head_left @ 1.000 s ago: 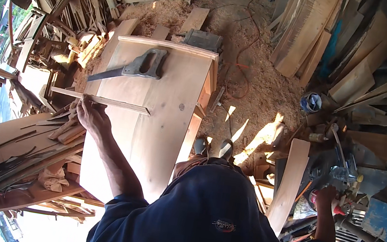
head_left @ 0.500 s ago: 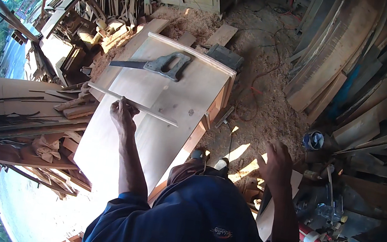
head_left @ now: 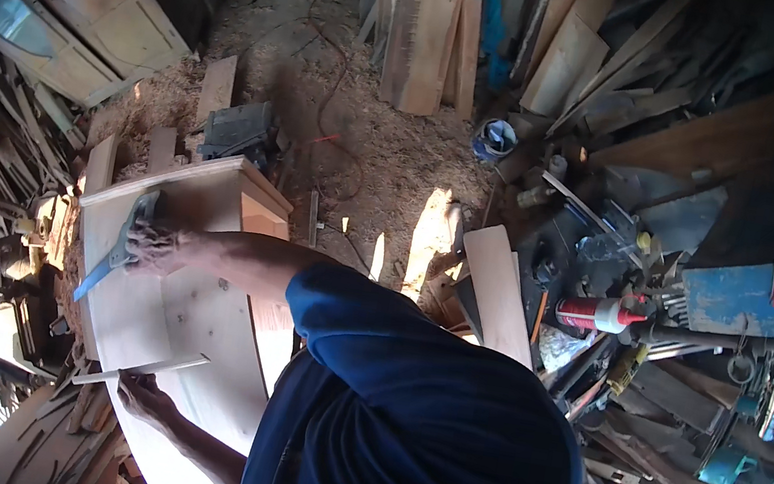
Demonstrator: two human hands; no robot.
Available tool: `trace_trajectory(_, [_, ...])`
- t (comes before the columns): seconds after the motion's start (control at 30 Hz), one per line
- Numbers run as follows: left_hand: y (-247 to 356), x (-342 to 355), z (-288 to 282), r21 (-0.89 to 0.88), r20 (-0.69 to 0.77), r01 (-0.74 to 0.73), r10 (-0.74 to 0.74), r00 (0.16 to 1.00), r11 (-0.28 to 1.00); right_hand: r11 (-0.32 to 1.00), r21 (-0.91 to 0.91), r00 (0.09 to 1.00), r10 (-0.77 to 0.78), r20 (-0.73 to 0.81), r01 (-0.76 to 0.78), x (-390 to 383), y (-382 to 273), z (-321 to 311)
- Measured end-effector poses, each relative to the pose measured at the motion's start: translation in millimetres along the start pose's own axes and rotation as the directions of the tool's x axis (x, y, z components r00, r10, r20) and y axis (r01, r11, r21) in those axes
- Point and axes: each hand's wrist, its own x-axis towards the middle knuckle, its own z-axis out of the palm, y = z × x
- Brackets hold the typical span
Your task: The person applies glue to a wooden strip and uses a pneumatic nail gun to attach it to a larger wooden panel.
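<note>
A wooden cabinet-like piece with a pale panel top (head_left: 184, 306) lies before me on the left. On its far part is a handsaw (head_left: 104, 272) with a grey handle, its blade pointing to the near left. My right hand (head_left: 158, 248) reaches across to the handle, and its fingers close around it, slightly blurred. The hand covers part of the handle. Nearer to me, my left hand (head_left: 142, 395) pinches a thin pale wood strip (head_left: 170, 365) just over the panel. Both ends of the strip stick out past the fingers.
A dark toolbox-like block (head_left: 238, 129) stands beyond the panel on the shaving-strewn floor. Upright planks (head_left: 425, 30) lean at the back. To the right, a cluttered bench holds a red and white glue bottle (head_left: 593, 312). Scrap wood (head_left: 37, 435) piles up at left.
My view has turned to the right. My right hand has moved from beside my body across the panel and taken hold of the handsaw. My left hand keeps the strip.
</note>
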Motion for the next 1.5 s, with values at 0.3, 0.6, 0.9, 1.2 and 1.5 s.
trace_trajectory(0.3, [33, 89, 53, -0.639, 0.113, 0.425, -0.469, 0.876, 0.641, 0.801, 0.201, 0.582, 0.558, -0.592, -0.563, -157, -15, -186])
trace_trajectory(0.6, [87, 111, 136, -0.685, 0.320, 0.450, -0.318, 0.892, 0.573, 0.169, -0.336, 0.219, 0.969, -0.116, -0.927, -412, -227, -329])
trace_trajectory(0.9, [93, 120, 153, -0.698, 0.392, 0.482, -0.280, 0.876, 0.530, -0.080, -0.473, -0.076, 0.997, -0.027, -0.877, -471, -356, -327])
trace_trajectory(1.2, [80, 120, 148, -0.703, 0.407, 0.507, -0.303, 0.862, 0.499, -0.081, -0.414, -0.034, 0.992, -0.119, -0.907, -461, -328, -357])
trace_trajectory(1.5, [80, 127, 115, -0.710, 0.497, 0.648, -0.456, 0.738, 0.276, 0.627, 0.243, 0.557, 0.774, -0.301, -0.740, -264, -110, -279])
